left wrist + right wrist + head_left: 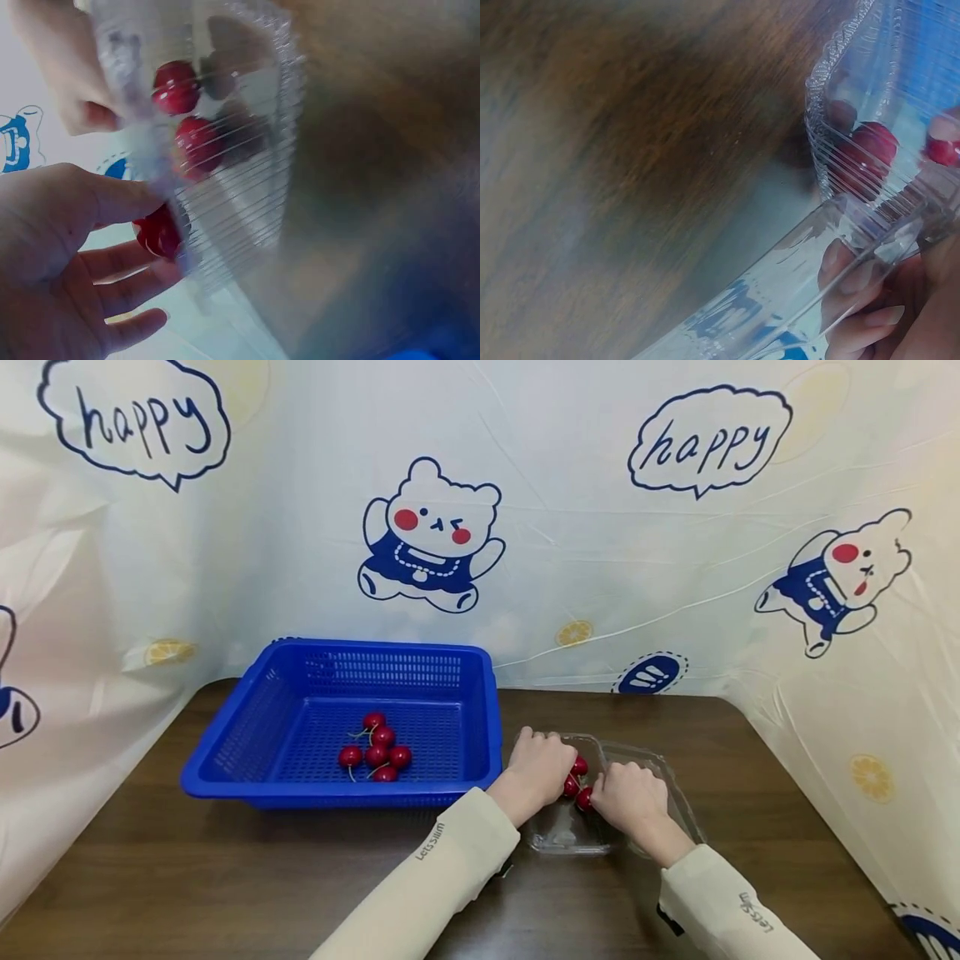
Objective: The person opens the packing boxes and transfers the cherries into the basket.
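My left hand [536, 768] reaches into a clear plastic box [570, 843] and pinches a cherry [159, 232] between thumb and fingers. Red cherries [585, 799] lie in the box beside it; two of them show through the ribbed wall in the left wrist view. On the box's other side, my right hand [633, 797] grips the edge where the tray meets its opened lid [678, 793]. Curled right fingers [862, 281] show partly through the plastic. Several cherries [377, 756], some with stems, rest on the floor of a blue basket [341, 789] left of the box.
Both the basket and the box stand on a dark brown wooden table [300, 877]. Behind and at the sides hangs a pale printed curtain [562, 568] that meets the table's edges. The basket's right wall stands close to my left forearm.
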The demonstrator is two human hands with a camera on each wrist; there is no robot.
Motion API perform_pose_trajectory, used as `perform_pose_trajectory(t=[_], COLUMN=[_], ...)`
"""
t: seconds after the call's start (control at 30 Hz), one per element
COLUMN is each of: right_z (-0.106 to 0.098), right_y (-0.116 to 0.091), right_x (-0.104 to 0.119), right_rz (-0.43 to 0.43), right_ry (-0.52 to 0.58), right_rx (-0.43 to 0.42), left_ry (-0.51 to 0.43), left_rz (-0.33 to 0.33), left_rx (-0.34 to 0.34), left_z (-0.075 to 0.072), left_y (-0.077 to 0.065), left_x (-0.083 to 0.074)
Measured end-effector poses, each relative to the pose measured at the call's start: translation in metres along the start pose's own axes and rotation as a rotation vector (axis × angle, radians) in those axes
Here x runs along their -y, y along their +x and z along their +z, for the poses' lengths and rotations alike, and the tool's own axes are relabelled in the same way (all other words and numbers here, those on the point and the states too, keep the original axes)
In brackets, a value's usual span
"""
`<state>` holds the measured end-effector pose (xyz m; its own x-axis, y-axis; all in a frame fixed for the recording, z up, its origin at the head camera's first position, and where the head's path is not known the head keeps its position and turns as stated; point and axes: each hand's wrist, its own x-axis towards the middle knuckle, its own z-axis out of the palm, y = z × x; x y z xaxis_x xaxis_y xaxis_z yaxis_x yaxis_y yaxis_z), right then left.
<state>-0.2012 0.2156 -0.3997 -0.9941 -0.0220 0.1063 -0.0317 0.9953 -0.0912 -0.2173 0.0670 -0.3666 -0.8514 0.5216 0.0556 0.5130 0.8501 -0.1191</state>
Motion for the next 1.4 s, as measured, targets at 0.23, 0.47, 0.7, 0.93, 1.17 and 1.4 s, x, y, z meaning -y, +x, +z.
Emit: perform_pose_trajectory(t=[0.23, 0.47, 0.7, 0.93, 1.17, 1.4], right_z=[0.001, 0.002, 0.001, 0.001, 0.001, 0.001], right_y=[0.001, 0.000, 0.000, 0.002, 0.002, 0.002], right_x=[0.001, -0.002, -0.001, 0.000, -0.002, -0.001], right_rz=[0.004, 0.001, 0.001, -0.005, 0.001, -0.005], right_ry=[0.003, 0.006, 0.007, 0.002, 0.000, 0.006], right_rx=[0.005, 0.015, 0.022, 0.020, 0.035, 0.033], left_ry=[0.007, -0.015, -0.040, -0.033, -0.021, -0.018], left_rz=[0.018, 0.013, 0.018, -0.003, -0.019, -0.018], left_rx=[-0.019, -0.020, -0.007, -0.035, -0.010, -0.022], left_z=[-0.017, -0.028, -0.036, -0.045, -0.048, -0.054], left_y=[-0.002, -0.002, -0.003, -0.006, -0.010, -0.016], left_x=[0.009, 0.016, 0.022, 0.033, 0.044, 0.058])
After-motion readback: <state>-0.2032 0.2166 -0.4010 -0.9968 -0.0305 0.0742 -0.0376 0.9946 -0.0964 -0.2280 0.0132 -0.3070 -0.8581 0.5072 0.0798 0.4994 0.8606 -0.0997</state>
